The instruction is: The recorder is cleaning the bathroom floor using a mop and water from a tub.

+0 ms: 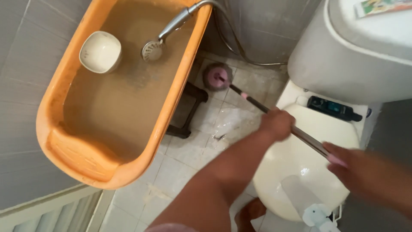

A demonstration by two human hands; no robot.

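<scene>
Mop handle [279, 122], one, gripped by left hand [277, 123] and right hand [345, 165], one pink mop head [217, 77] on tiled floor [193, 154]

I have one view only, from the camera on my head, so no second view overlaps it. It looks steeply down and slightly forward at the tiled bathroom floor [189, 172]. The orange tub [171, 111] fills the left, the toilet [300, 172] sits close at lower right, and my forearms enter from the bottom edge.
</scene>
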